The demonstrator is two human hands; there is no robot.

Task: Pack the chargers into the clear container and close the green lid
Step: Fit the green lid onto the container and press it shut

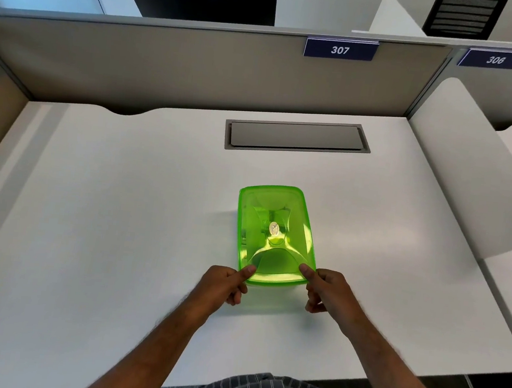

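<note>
Pinching the near-left corner of the green lid [276, 227], the left hand [223, 282] has thumb on top and fingers curled beneath; the lid covers the clear container [245, 240] mid-desk [120, 211], pale charger shapes faintly visible through it. The right hand [326, 291] pinches the near-right corner. Packing looks finished; only sealing seems left.

The green lid [275, 234] is shiny see-through plastic, smooth, with bright spots of light. Under it, the desk [118, 226] is smooth, white and dull. Behind the lid, the flap [295, 136] looks like dull grey metal. The wall panel [167, 64] looks like rough cloth.
</note>
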